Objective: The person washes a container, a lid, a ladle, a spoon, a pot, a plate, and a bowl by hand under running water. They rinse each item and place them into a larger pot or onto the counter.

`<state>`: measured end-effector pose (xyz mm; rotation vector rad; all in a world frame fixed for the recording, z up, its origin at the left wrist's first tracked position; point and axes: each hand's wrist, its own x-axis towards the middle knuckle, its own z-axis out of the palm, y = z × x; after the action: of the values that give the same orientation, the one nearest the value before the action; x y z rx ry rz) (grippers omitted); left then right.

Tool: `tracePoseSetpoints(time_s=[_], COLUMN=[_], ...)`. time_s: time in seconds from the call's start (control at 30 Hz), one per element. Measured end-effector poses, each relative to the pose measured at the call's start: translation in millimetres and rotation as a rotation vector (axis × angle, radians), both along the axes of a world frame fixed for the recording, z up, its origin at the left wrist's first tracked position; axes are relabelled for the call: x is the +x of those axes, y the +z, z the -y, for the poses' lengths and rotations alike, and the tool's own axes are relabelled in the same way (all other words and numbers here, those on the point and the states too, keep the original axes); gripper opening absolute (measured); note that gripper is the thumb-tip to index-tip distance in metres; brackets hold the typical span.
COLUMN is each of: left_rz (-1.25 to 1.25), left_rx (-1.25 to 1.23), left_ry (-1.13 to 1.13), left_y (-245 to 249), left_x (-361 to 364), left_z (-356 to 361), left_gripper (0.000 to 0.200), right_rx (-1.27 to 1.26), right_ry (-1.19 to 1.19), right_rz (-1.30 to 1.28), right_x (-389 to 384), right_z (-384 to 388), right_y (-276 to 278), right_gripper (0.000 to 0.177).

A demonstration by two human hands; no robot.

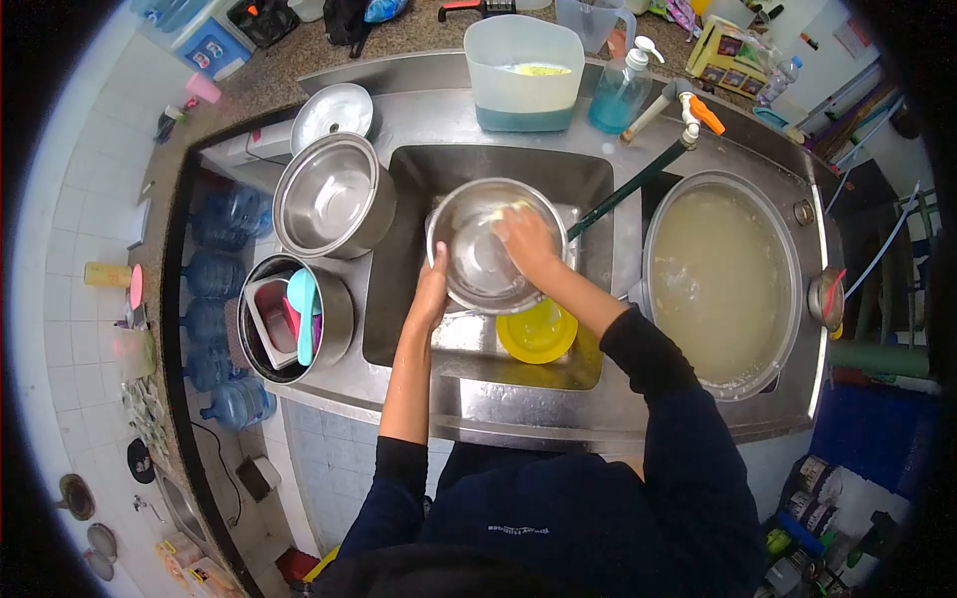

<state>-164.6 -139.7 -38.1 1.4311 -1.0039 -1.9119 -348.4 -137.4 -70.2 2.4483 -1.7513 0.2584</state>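
Note:
A round stainless steel bowl (467, 261) is held over the sink basin (399, 329), its open side facing up. My left hand (431, 289) grips its left rim, thumb on the edge and fingers underneath. Inside the bowl, my right hand (528, 245) presses a pale yellowish sponge (498, 213) against the inner wall; the fingers cover most of the sponge. Below the steel bowl, a yellow bowl (539, 344) sits in the basin, partly hidden by it. A dark green hose (633, 186) runs from the tap into the basin.
Left of the basin stand an empty steel pot (327, 194), a metal lid (332, 112) and a pot with utensils (344, 329). On the right is a large basin of cloudy water (653, 299). Behind are a plastic tub (498, 90), a soap pump bottle (616, 95) and an orange-handled tap (706, 115).

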Motion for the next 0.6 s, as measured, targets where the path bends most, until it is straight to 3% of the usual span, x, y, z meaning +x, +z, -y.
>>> tracePoseSetpoints(time_s=[0.07, 0.1, 0.17, 0.2, 0.27, 0.3, 0.33, 0.4, 0.43, 0.5, 0.53, 0.6], left_rz=[0.003, 0.035, 0.066, -0.021, 0.011, -0.015, -0.005, 0.050, 0.071, 0.069, 0.079, 0.046], left_rx=[-0.118, -0.157, -0.159, 0.010, 0.023, -0.028, -0.029, 0.055, 0.008, 0.034, 0.110, 0.233], left_ry=[0.016, -0.004, 0.044, -0.004, -0.021, -0.070, -0.079, 0.121, 0.072, 0.097, 0.089, 0.085], left_y=[-20.1, -24.4, -36.1, -24.5, -30.8, -60.0, -51.2, -35.9, -53.2, -78.6, -85.4, -92.3], left_x=[2.7, 1.7, -6.9, -11.2, -18.3, -11.1, -11.7, -17.4, -12.2, -12.8, -12.2, -15.5], left_z=[4.7, 3.8, -5.9, -12.8, -23.4, -19.5, -18.5, -15.4, -9.0, -7.2, -10.2, -16.1], left_gripper=[0.069, 0.068, 0.062, 0.063, 0.062, 0.060, 0.060, 0.060, 0.060, 0.062, 0.062, 0.058], right_rx=[0.645, 0.642, 0.591, 0.596, 0.143, 0.108, 0.062, 0.551, 0.547, 0.901, 0.903, 0.761], right_ry=[-0.190, -0.193, 0.171, 0.166, -0.073, -0.166, -0.288, -0.521, -0.526, 0.167, 0.166, 0.396], right_rz=[0.195, 0.192, 0.902, 0.900, 0.881, 0.581, 0.328, 0.544, 0.538, 0.312, 0.302, 0.777], right_x=[1.8, 8.5, 28.2, 34.7, 44.4, 30.8, 18.5, 0.4, 1.2, 2.8, -1.9, -8.2], right_z=[-13.4, -23.6, -43.0, -36.8, -13.6, -4.7, 2.6, -0.8, -8.0, -29.5, -28.5, -18.8], right_y=[0.5, 0.9, 0.1, -11.1, -43.4, -32.1, -45.4, -61.0, -52.4, -38.1, -32.5, -17.9], right_gripper=[0.021, 0.021, 0.031, 0.031, 0.030, 0.030, 0.028, 0.029, 0.029, 0.030, 0.030, 0.035])
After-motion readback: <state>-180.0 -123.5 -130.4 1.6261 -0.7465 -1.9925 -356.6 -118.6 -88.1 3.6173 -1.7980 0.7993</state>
